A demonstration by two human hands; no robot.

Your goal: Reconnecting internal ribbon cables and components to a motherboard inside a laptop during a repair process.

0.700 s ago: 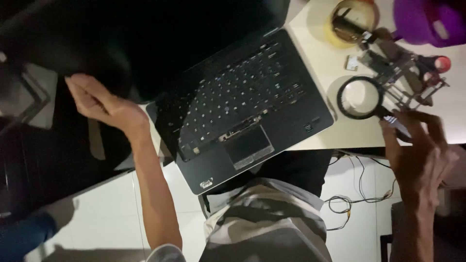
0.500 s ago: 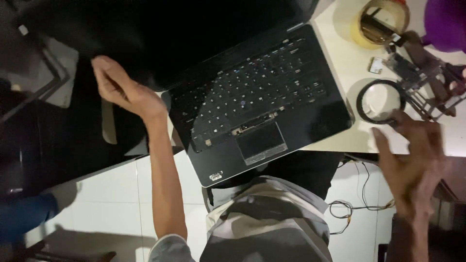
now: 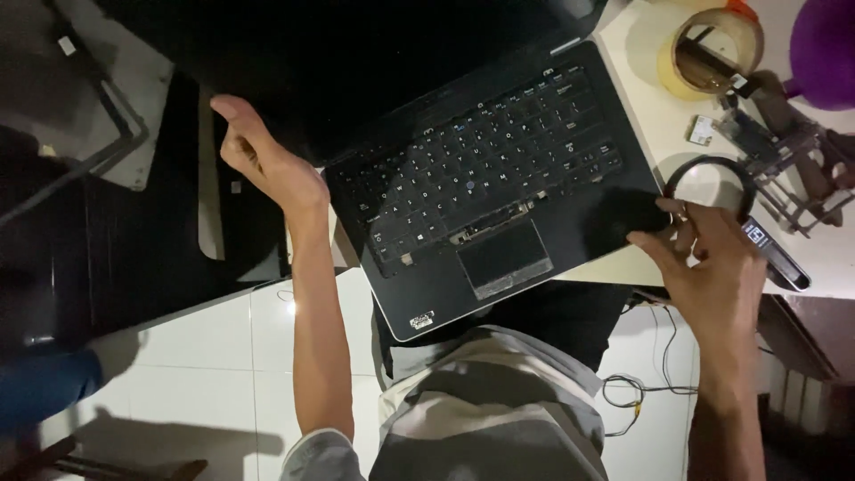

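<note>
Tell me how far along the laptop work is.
Done: the black laptop lies open on the white table, screen dark. In hand: the left hand is at the lid's left edge, the right hand touches the front right corner beside the magnifier. Left: keyboard and casing look unopened.

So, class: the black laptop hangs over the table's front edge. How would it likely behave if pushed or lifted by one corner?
The laptop looks stiff and fairly heavy, so it would probably slide as one piece. Its front corner juts past the table edge, so a push towards the person may tip it off. The left hand at the open lid suggests the hinge could fold when lifted.
</note>
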